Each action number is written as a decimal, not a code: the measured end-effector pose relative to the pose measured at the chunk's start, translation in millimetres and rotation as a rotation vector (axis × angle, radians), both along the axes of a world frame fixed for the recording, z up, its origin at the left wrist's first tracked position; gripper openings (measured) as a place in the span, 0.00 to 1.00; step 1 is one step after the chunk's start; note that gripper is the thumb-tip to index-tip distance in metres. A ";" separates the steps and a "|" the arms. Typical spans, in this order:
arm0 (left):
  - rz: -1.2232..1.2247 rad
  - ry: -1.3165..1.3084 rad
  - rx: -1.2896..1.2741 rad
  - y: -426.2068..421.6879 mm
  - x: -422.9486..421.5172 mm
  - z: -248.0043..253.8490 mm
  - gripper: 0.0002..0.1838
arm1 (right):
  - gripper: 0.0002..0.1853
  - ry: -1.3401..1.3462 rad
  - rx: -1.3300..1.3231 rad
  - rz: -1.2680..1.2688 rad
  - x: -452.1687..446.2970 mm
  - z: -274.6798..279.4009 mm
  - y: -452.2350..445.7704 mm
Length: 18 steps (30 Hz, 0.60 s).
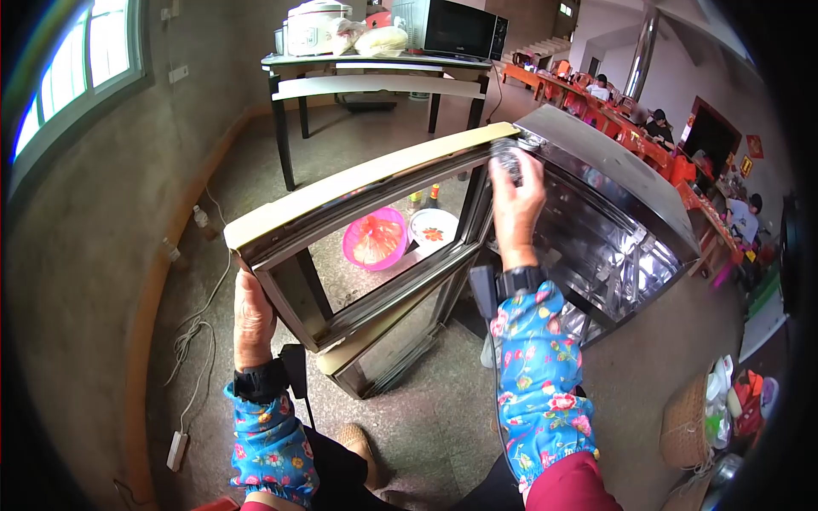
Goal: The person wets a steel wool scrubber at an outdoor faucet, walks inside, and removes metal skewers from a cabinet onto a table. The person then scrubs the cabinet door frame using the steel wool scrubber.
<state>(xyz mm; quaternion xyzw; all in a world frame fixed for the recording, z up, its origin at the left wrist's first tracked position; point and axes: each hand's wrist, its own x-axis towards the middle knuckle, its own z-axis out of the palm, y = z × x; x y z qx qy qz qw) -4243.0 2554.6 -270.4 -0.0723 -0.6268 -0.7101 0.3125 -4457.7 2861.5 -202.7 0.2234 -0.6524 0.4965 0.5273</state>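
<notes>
Framed door (375, 180) slants away rightward

Your left hand (253, 322) touches its near end, grip unclear; its long axis runs to the metal cabinet (609, 166), where your right hand (518, 204) grips a grey scouring pad (505, 158)

microwave (458, 30) on table (383, 86) | pink basin (348, 247) on floor (243, 162) | wicker basket (684, 426)

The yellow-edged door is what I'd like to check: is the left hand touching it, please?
Touching: the head view shows the left hand against the near side of the yellow-edged door, just below its corner, with no visible gap.
</notes>
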 end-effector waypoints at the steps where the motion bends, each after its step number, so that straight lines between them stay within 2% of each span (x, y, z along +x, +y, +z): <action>1: 0.021 0.039 -0.001 4.7 -1.0 3.7 0.47 | 0.15 0.063 0.064 -0.016 9.5 2.3 -5.6; 3: 0.014 0.035 -0.022 8.9 -0.1 10.0 0.47 | 0.13 0.122 0.147 -0.020 11.5 4.5 -1.7; 4: 0.000 0.028 -0.044 11.7 0.1 12.2 0.47 | 0.12 0.051 0.096 0.039 -1.3 3.5 6.9; 6: 0.031 0.062 -0.057 17.6 -2.8 14.5 0.46 | 0.11 -0.079 0.042 -0.023 -15.0 9.0 15.7; 8: 0.027 0.034 -0.194 14.1 -5.6 12.1 0.44 | 0.11 0.002 0.040 -0.001 -18.5 7.2 10.3; 11: 0.020 0.037 -0.155 19.1 -6.9 16.3 0.43 | 0.13 0.061 0.099 0.051 -3.7 3.0 3.7; 12: 0.017 0.029 -0.146 19.6 -6.4 16.9 0.43 | 0.12 -0.018 0.042 0.080 -10.6 3.8 9.7; 14: 0.072 0.055 -0.121 27.9 -10.5 21.5 0.42 | 0.12 -0.153 0.002 -0.029 -33.5 10.3 19.7; 15: 0.122 0.087 -0.095 31.9 -11.2 23.7 0.43 | 0.12 -0.157 -0.028 0.022 -36.2 12.6 19.4; 18: 0.123 0.059 -0.064 35.0 -9.6 27.9 0.42 | 0.11 0.077 0.105 0.134 -0.8 12.0 0.4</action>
